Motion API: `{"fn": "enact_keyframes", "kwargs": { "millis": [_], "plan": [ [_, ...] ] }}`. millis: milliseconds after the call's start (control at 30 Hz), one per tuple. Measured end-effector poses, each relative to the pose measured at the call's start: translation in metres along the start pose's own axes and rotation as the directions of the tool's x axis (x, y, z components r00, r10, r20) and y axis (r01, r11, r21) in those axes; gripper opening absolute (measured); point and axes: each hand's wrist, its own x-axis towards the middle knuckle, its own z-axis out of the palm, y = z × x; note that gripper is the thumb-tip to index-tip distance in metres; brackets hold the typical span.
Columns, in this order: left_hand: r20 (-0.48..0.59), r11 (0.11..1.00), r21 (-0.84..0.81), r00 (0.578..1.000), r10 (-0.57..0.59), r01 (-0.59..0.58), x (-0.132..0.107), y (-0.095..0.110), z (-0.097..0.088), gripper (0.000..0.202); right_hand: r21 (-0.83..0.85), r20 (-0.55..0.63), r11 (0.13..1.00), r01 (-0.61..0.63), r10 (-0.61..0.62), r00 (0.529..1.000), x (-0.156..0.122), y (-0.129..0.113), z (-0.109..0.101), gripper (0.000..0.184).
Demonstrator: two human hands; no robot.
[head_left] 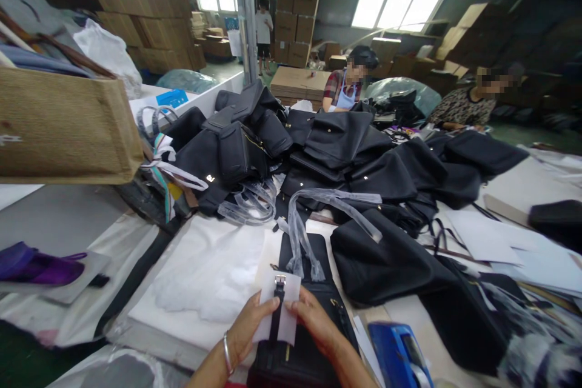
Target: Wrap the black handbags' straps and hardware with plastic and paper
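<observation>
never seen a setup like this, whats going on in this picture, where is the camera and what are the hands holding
There is no machine here: a person works bare-handed, and the single picture comes from a camera worn on that person's head, looking forward and down. The left hand, wearing a bangle, and the right hand hold a small white sheet with a dark buckled strap lying along it, above a black bag. Beyond are a heap of black bags and some plastic-wrapped straps. Farther back are a person in a blue apron and another in a patterned top.
</observation>
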Motion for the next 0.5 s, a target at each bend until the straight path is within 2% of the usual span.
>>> {"fn": "enact_keyframes", "kwargs": {
  "millis": [100,200,300,367,433,500],
  "plan": [
    [-0.037,0.999,0.016,0.998,0.05,-0.05,0.002,-0.004,0.005,0.045,-0.065,-0.05,0.994,0.086,-0.089,0.995,0.003,-0.004,0.0,0.054],
    [-0.09,0.996,0.049,0.993,0.072,-0.068,0.005,-0.009,0.008,0.046,-0.246,-0.147,0.953,0.174,-0.215,0.966,0.01,0.0,0.0,0.044],
    [-0.115,0.998,0.04,0.992,0.046,-0.042,0.007,-0.012,0.013,0.046,-0.438,-0.299,0.885,0.157,-0.309,0.903,0.014,0.004,0.001,0.042],
    [-0.123,0.998,0.032,0.991,0.053,-0.049,0.007,-0.011,0.016,0.047,-0.505,-0.355,0.847,0.165,-0.378,0.855,0.012,0.002,0.004,0.051],
    [-0.144,0.996,0.053,0.986,0.084,-0.077,0.009,-0.01,0.017,0.049,-0.582,-0.353,0.789,0.199,-0.466,0.811,0.008,-0.004,0.007,0.058],
    [-0.159,0.991,0.094,0.982,0.107,-0.093,0.012,-0.01,0.016,0.05,-0.671,-0.307,0.706,0.228,-0.545,0.78,0.004,-0.012,0.011,0.049]
  ]
}}
